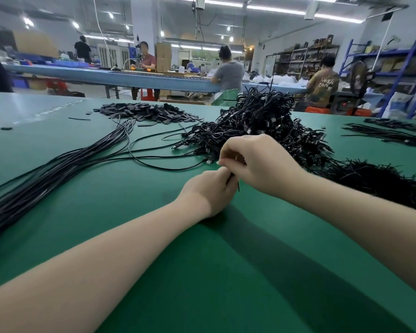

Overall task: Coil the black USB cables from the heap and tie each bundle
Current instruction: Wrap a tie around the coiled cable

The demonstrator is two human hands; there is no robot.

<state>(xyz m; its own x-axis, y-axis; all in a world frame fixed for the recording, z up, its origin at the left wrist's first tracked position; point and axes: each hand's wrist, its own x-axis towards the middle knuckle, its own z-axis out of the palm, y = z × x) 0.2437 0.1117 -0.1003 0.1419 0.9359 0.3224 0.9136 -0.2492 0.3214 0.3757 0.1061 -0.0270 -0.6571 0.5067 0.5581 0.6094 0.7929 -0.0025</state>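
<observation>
Mostly hidden: hands (228, 179) pinch a tie (237, 186) (coil unseen).

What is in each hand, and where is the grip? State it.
Both hands, left hand and right hand, pinch a thin black tie between the fingertips; its lower end pokes out. Anything else is hidden.

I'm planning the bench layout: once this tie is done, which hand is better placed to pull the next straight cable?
Probably the left hand: the straight cables lie on its side, while the right hand sits by the heap.
</observation>
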